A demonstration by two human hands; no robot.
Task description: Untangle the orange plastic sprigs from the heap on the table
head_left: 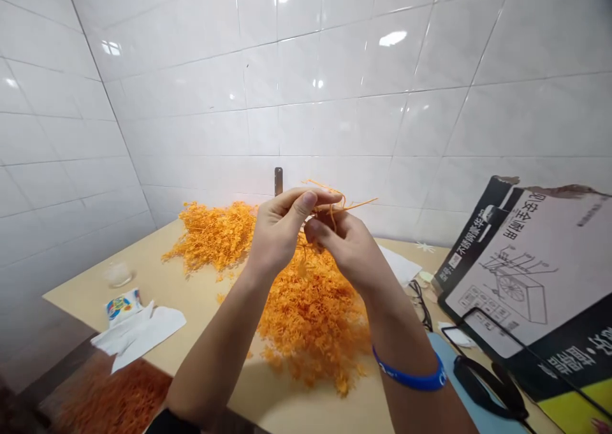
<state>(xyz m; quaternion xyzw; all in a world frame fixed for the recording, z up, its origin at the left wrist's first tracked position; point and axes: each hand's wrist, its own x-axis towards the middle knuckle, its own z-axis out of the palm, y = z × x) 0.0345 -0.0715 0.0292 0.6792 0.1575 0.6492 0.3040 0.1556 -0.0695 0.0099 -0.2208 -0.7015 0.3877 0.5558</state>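
Observation:
Both my hands are raised above the table, fingers pinched together on a thin orange plastic frame piece (340, 199) whose sprigs stick out to the right. My left hand (282, 227) grips it from the left with thumb on top. My right hand (347, 246) holds it from below; a blue wristband (411, 375) is on that wrist. Beneath the hands lies a large heap of small orange plastic pieces (313, 313), and a second heap (215, 233) sits farther back left.
On the wooden table (201, 306) lie white tissues and a tissue pack (123, 306) at left, and a small clear cup (118, 273). A printed black-and-white cardboard box (526, 268) leans at right, near black cables (482, 376). More orange pieces (115, 399) lie below the table edge. White tiled walls stand behind.

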